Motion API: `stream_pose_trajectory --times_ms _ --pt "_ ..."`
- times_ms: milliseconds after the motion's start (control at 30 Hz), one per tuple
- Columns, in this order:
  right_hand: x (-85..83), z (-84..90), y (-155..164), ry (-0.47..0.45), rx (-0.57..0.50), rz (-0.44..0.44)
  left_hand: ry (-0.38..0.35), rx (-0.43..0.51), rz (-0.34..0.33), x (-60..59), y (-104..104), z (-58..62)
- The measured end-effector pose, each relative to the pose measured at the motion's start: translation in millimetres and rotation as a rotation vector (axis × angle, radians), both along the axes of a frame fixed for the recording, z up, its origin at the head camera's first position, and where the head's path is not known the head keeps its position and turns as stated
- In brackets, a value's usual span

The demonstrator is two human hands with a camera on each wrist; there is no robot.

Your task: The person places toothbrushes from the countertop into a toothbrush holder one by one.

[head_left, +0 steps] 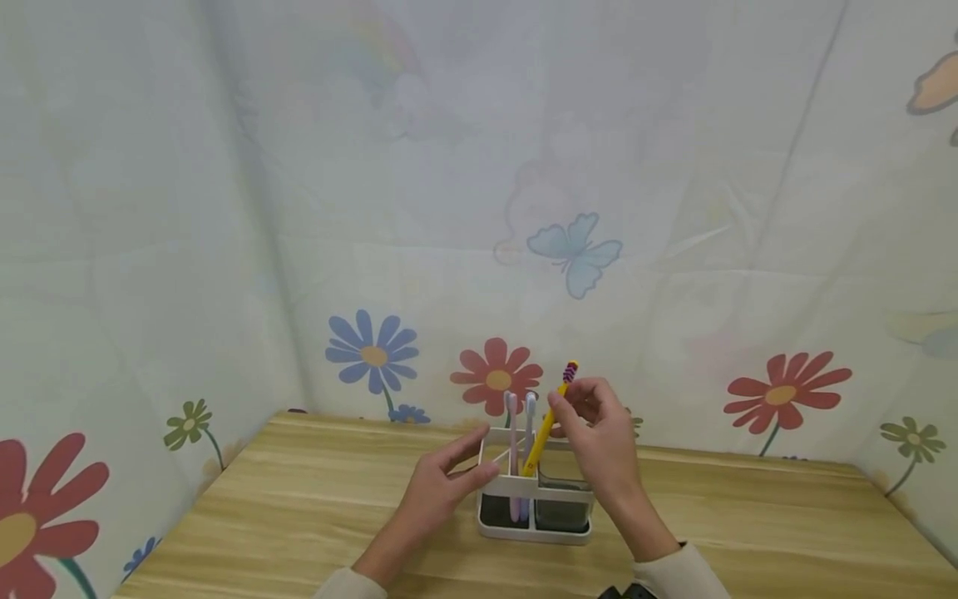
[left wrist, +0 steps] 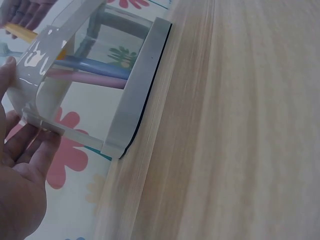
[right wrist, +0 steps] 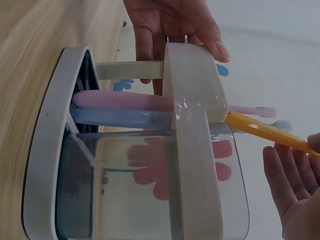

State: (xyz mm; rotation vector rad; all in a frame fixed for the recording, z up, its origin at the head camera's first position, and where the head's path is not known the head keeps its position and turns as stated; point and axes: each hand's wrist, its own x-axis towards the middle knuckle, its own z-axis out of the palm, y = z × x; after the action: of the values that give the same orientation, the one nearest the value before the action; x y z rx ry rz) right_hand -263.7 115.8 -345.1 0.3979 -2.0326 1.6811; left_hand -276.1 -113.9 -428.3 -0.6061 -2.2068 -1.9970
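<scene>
A white toothbrush holder with an open frame and dark base stands on the table. My left hand grips its upper left side, thumb at the front rim and fingers behind the side. Between right thumb and fingers, my right hand pinches a yellow toothbrush, its red-and-purple bristle head up. That brush leans, its lower end at the holder's left compartment opening, as the right wrist view shows. Inside that compartment stand a pink toothbrush and a blue toothbrush. A clear cup fills the right compartment.
The wood-grain table extends to both sides of the holder. Behind it hangs a pale curtain printed with flowers and a butterfly. A dark object shows at the bottom edge by the right sleeve.
</scene>
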Motion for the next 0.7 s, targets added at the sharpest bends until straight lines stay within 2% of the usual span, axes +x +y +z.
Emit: stream_pose_trajectory --times_ms 333,533,700 --pt "-3.0 -7.8 0.7 -0.056 0.057 0.017 0.004 0.003 0.001 -0.5 -0.7 -2.4" --pt "-5.7 -11.9 -0.4 -0.075 0.047 0.079 0.014 0.002 -0.004 -1.4 -0.6 -2.4" --pt "-7.3 -15.2 -0.2 -0.091 0.090 0.095 0.016 -0.007 -0.001 -0.7 -0.9 -1.9"
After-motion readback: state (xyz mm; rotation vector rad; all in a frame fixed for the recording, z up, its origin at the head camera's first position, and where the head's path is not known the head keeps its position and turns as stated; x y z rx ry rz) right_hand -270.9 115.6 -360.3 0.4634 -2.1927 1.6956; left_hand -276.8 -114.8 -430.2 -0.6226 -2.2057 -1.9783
